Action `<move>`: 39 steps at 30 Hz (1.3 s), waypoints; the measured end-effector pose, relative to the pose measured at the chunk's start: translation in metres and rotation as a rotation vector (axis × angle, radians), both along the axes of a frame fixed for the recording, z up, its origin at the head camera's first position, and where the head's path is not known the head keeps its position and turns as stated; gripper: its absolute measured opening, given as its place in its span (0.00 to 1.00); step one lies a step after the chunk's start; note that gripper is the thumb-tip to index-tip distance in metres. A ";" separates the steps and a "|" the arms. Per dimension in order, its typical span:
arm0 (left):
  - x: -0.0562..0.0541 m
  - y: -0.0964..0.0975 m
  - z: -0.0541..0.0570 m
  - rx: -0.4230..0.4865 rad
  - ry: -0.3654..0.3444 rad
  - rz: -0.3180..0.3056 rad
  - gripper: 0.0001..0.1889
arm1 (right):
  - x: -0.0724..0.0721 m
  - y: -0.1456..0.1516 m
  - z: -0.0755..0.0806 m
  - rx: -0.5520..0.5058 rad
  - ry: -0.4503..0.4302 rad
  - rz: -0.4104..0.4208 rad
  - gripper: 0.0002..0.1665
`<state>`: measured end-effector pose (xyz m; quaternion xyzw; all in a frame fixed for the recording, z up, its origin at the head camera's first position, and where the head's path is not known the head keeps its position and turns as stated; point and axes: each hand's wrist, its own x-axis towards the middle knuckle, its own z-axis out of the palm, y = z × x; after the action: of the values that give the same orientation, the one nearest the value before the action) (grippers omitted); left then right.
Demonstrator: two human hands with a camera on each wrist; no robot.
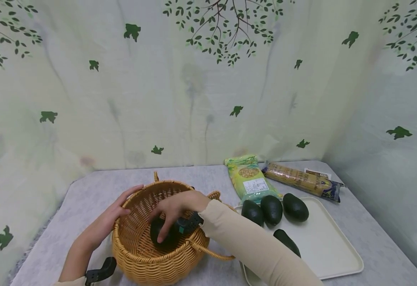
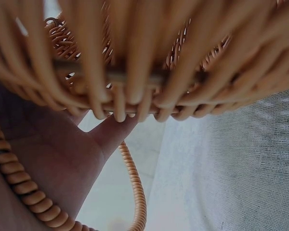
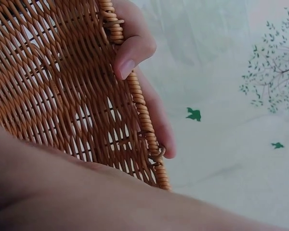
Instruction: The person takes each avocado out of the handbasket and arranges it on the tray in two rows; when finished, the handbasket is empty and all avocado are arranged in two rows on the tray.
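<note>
A round wicker basket (image 1: 151,270) stands at the front of the table, left of centre. My left hand (image 1: 110,218) grips its left rim. In the right wrist view the thumb of that left hand (image 3: 135,48) lies on the inner side and a finger outside. My right hand (image 1: 179,204) reaches down inside the basket, its fingers around a dark green avocado (image 1: 171,241) near the bottom. Several more avocados (image 1: 295,207) lie on a white tray (image 1: 331,246) to the right. The right forearm covers part of the tray and of one avocado.
Behind the tray lie a green and yellow bag (image 1: 247,174) with a white label and a long packet (image 1: 297,178), apparently of noodles. The basket's handle (image 1: 212,252) hangs down on its right side. A printed curtain (image 1: 194,99) backs the table.
</note>
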<state>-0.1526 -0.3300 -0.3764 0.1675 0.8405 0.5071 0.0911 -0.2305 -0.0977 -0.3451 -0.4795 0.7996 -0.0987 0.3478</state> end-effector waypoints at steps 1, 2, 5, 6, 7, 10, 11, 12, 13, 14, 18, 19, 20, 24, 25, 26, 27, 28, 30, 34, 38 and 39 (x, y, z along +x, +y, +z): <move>0.000 0.000 0.000 0.001 -0.001 -0.002 0.34 | 0.000 0.000 0.000 0.007 -0.004 -0.002 0.42; 0.000 0.000 -0.001 0.003 -0.002 -0.004 0.34 | 0.000 0.000 0.000 0.011 -0.008 -0.002 0.43; 0.000 0.000 -0.001 0.007 -0.005 -0.005 0.34 | 0.001 0.000 -0.001 0.015 -0.016 -0.006 0.42; 0.000 0.000 -0.001 0.007 -0.006 -0.004 0.34 | 0.001 0.000 -0.001 0.014 -0.014 -0.005 0.42; 0.000 0.000 -0.001 0.006 -0.007 -0.003 0.34 | 0.001 0.000 -0.001 0.012 -0.011 -0.006 0.42; -0.001 0.000 -0.001 0.004 -0.012 0.000 0.34 | 0.001 0.000 0.000 0.006 -0.004 0.000 0.42; -0.001 0.000 -0.001 0.003 -0.014 0.002 0.34 | 0.001 -0.001 0.000 0.004 -0.001 0.002 0.42; -0.001 0.000 -0.001 0.002 -0.014 0.002 0.34 | 0.001 -0.001 0.000 0.005 -0.002 0.000 0.42; 0.000 0.000 -0.001 0.002 -0.015 0.003 0.34 | 0.001 -0.001 0.000 0.007 -0.002 -0.001 0.42; 0.000 -0.001 -0.001 0.002 -0.014 0.003 0.34 | 0.000 -0.001 0.001 0.007 -0.001 0.000 0.42; 0.000 -0.001 0.000 0.005 -0.013 0.003 0.34 | -0.001 -0.002 0.002 0.000 0.001 0.010 0.42; 0.000 -0.001 0.000 0.007 -0.013 0.004 0.34 | -0.001 -0.002 0.002 -0.008 -0.002 0.018 0.42; 0.000 -0.001 0.000 0.008 -0.011 0.001 0.34 | -0.001 -0.001 0.002 -0.018 -0.005 0.024 0.42; 0.000 -0.001 0.000 0.013 -0.019 -0.002 0.33 | -0.002 -0.001 0.003 -0.060 -0.011 0.050 0.41; 0.001 -0.001 0.000 0.014 -0.024 -0.003 0.32 | -0.002 -0.001 0.002 -0.070 -0.008 0.057 0.41; 0.002 -0.001 -0.001 0.013 -0.030 -0.003 0.31 | -0.002 -0.001 0.001 -0.078 -0.004 0.060 0.41; 0.003 0.000 -0.002 0.012 -0.037 -0.002 0.31 | -0.001 0.000 0.001 -0.089 -0.002 0.066 0.40; 0.003 0.000 -0.002 0.012 -0.041 -0.007 0.30 | -0.001 0.000 0.000 -0.098 -0.003 0.070 0.40; 0.003 0.000 -0.002 -0.004 -0.032 -0.010 0.30 | -0.001 0.001 0.001 -0.116 -0.001 0.075 0.40; 0.001 0.001 -0.001 -0.025 0.005 -0.006 0.29 | -0.002 0.001 0.006 -0.138 0.004 0.074 0.40; -0.001 0.000 0.000 -0.041 0.016 0.007 0.29 | -0.002 0.002 0.012 -0.151 0.003 0.081 0.41; -0.001 0.000 0.000 -0.044 0.012 0.008 0.29 | -0.001 0.002 0.013 -0.152 0.000 0.082 0.41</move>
<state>-0.1535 -0.3302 -0.3768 0.1653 0.8526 0.4880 0.0875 -0.2317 -0.0957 -0.3322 -0.5370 0.7693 -0.1450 0.3142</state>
